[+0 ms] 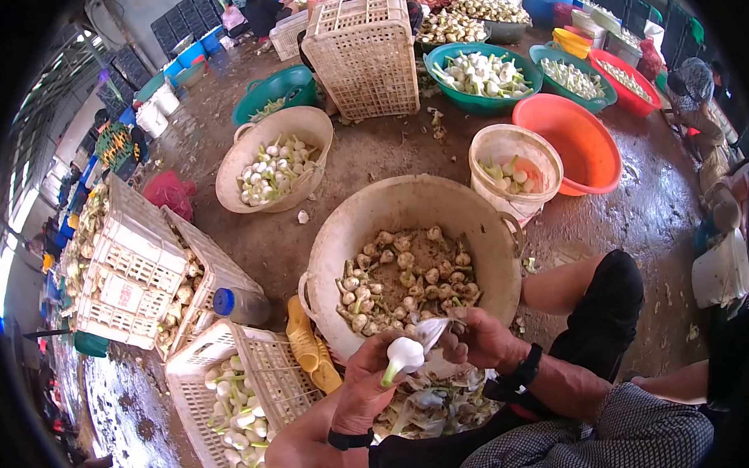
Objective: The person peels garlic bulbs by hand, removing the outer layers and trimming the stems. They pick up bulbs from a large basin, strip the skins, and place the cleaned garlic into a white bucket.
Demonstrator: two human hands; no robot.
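Note:
My left hand (370, 378) is closed around a white garlic bulb (407, 354), its short green stem pointing down to the left. Close beside it, my right hand (487, 341) pinches a whitish strip of garlic skin (431, 331) that reaches toward the bulb. Both hands are over the near rim of a large beige tub (341, 227), where several unpeeled garlic bulbs (408, 262) with brownish skins lie. Below my hands is a heap of loose garlic skins (442, 409).
On the left, a white crate (186, 381) holds peeled bulbs, near a blue-capped jar (243, 306) and yellow shoes (308, 343). Ahead are a beige basin (309, 125) of bulbs, a white bucket (475, 152), an orange basin (564, 116) and an upended crate (360, 53). Other people sit around.

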